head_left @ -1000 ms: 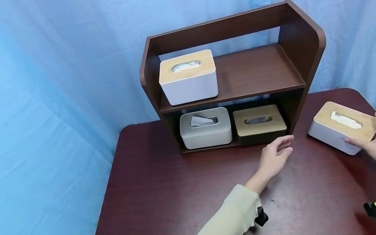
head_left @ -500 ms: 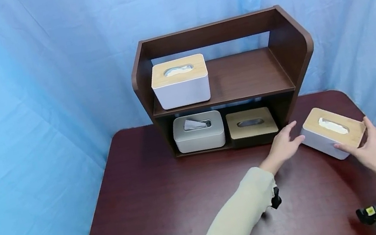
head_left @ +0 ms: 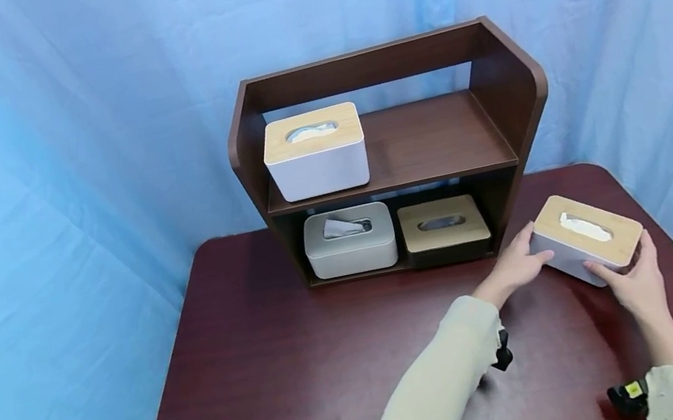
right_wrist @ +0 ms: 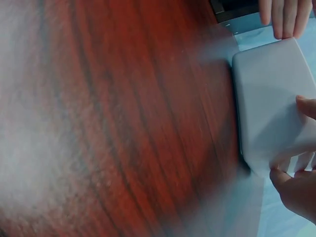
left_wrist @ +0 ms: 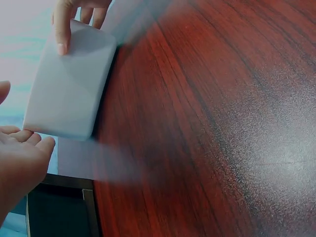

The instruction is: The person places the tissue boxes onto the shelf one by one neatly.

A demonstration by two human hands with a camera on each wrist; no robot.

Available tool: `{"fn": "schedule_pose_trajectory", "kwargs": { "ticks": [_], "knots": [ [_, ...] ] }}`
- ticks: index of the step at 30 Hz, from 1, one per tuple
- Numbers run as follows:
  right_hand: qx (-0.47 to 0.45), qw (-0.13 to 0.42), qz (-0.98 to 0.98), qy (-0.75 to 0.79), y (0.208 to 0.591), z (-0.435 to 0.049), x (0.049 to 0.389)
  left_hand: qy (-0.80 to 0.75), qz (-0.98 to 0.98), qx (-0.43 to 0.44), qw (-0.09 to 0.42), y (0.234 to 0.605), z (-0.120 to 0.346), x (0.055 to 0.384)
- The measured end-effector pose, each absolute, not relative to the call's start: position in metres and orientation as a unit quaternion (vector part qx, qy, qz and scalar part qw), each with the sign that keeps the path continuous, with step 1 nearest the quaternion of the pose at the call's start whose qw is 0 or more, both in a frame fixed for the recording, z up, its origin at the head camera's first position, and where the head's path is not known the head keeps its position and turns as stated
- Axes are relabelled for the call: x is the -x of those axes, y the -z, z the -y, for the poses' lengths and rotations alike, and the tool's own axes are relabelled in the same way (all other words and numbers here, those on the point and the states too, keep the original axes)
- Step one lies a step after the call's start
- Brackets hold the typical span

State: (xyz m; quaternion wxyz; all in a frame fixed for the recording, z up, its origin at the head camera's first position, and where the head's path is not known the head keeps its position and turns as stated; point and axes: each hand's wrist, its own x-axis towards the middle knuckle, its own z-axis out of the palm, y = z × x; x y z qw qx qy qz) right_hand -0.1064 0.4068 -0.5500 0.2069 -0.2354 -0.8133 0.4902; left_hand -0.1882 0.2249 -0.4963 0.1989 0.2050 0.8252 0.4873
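A white tissue box (head_left: pixel 586 245) with a light wood lid stands at an angle on the table, right of the shelf, white tissue showing in its slot. My right hand (head_left: pixel 642 284) grips its right end, thumb on the front face and fingers around the end. At the opposite end my left hand (head_left: pixel 515 265) touches the box with fingers extended. In the left wrist view the front face of the white tissue box (left_wrist: pixel 69 89) shows between both hands; straight left fingers (right_wrist: pixel 284 19) meet its end in the right wrist view.
A dark brown two-tier shelf (head_left: pixel 432 140) stands at the table's back. Its upper tier bears a white wood-lidded tissue box (head_left: pixel 323 171) at left. Below are a grey tissue box (head_left: pixel 351 256) and a black wood-lidded one (head_left: pixel 448 252). Blue curtains (head_left: pixel 67 175) hang behind the dark red table (head_left: pixel 303 366).
My left hand has moved right, from in front of the shelf to the tissue box's left end. My right hand stays on the right end. The view has shifted slightly.
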Motion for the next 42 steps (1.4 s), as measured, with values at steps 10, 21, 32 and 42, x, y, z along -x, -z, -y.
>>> {"fn": "schedule_pose_trajectory", "kwargs": {
  "ticks": [10, 21, 32, 42],
  "knots": [
    [0.218, 0.228, 0.809, -0.496, 0.537, -0.406, 0.098, -0.452, -0.835, -0.274, 0.153, 0.489, -0.209, 0.190],
    [0.205, 0.234, 0.802, -0.510, 0.512, -0.393, 0.074, -0.447, -0.818, -0.356, 0.067, 0.477, -0.177, 0.180],
    [0.193, 0.252, 0.790, -0.524, 0.495, -0.368, 0.056, -0.495, -0.782, -0.379, -0.003, 0.474, -0.148, 0.162],
    [0.183, 0.272, 0.762, -0.558, 0.482, -0.341, 0.051, -0.553, -0.746, -0.366, -0.062, 0.472, -0.122, 0.144]
  ]
}}
